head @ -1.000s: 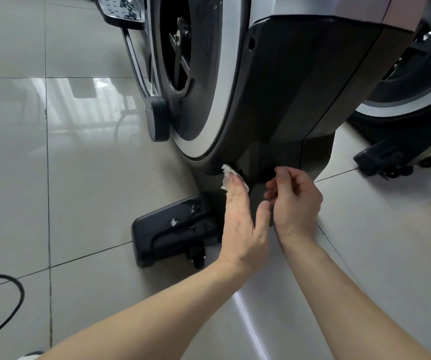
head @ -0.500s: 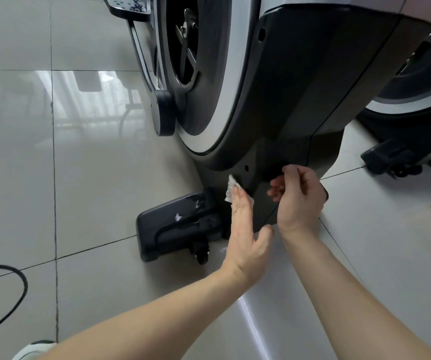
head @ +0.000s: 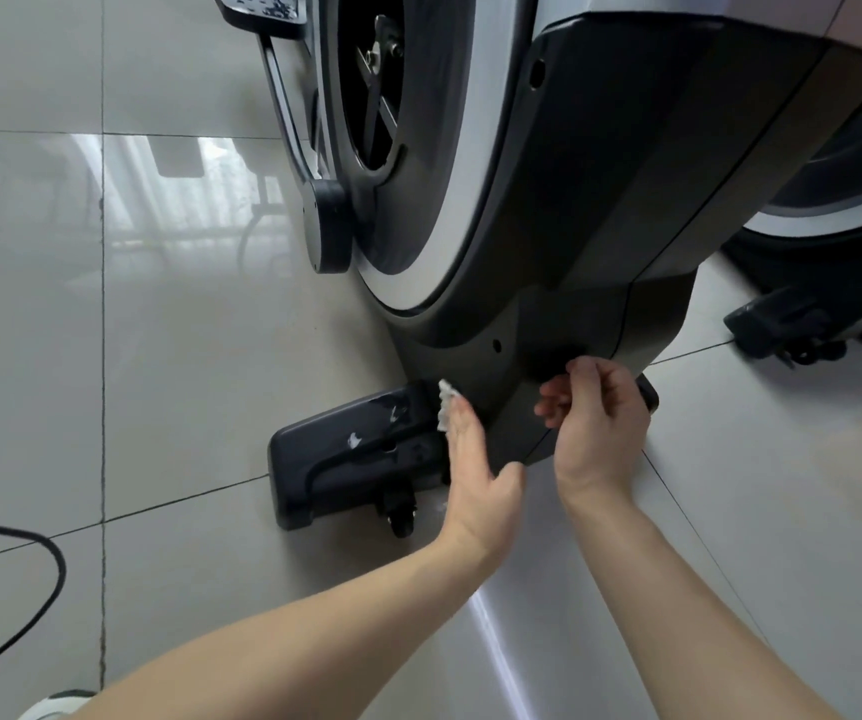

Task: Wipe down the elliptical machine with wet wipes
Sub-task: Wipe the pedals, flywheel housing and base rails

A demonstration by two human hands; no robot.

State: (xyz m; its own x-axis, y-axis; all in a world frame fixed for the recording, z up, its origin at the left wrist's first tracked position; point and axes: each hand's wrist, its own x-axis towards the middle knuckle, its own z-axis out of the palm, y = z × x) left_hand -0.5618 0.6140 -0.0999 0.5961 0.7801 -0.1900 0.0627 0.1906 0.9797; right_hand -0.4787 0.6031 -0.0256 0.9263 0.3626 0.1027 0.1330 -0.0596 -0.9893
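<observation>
Lower centre: the left hand (head: pixel 475 470), fingers straight, presses a limp wet wipe (head: pixel 445 402) against the dark base of the elliptical machine (head: pixel 600 226). The right hand (head: pixel 600 418) curls its fingers, apparently empty. The soft wipe likely needs pinning flat.

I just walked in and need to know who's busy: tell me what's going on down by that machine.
A person is wiping the elliptical machine's dark lower housing. The left hand presses a white wet wipe against it with straight fingers, right next to the black stabilizer foot, which shows white specks. The right hand hovers close to the housing beside it, fingers curled, nothing visible in them.
</observation>
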